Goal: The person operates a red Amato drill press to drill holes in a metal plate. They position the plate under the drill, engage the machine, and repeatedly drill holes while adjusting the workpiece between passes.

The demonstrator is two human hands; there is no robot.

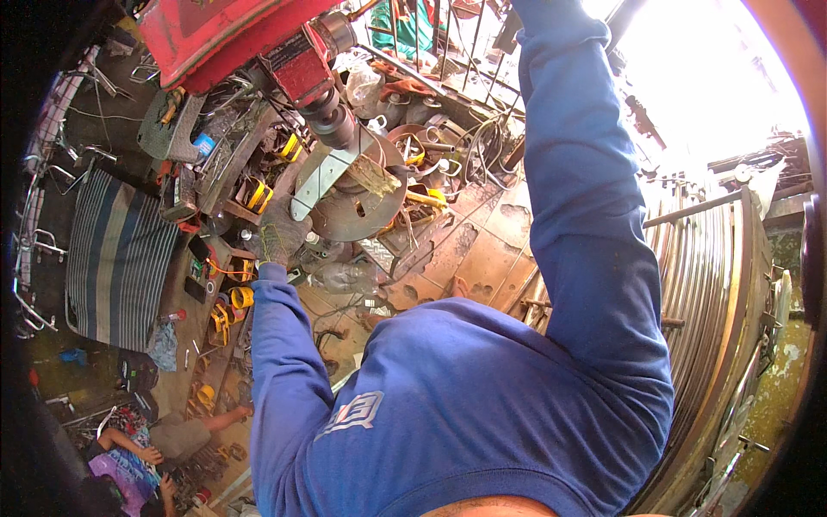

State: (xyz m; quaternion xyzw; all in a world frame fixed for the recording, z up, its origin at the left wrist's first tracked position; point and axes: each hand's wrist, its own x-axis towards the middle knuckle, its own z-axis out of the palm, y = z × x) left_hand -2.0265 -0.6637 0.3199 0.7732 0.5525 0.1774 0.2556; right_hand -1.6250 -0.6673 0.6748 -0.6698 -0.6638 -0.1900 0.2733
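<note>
The work in hand looks like drilling on a red pillar drill (233,34); the left hand (280,234), in a grey-green work glove, is closed on the near end of a flat pale metal strip (323,177) that lies across the drill's round table (366,211), right under the dark chuck (332,121). The right arm in its blue sleeve (568,172) goes up and out of the top edge of the view; the right hand itself is not visible, so its grip cannot be told, though it is probably on the feed lever.

To do this well, I judge that the strip should be pressed flat on the table and braced so it cannot spin when the bit bites; the gloved fingers ought to stay well clear of the chuck, since a glove may catch; the feed should come down slowly and evenly.

The strip lies just ahead of the left hand, touching it at its lower end, its far end beneath the chuck; it is well apart from the right arm; yellow-and-black parts (254,194) lie just left of it among the scrap on the cluttered worktop (482,250).
</note>
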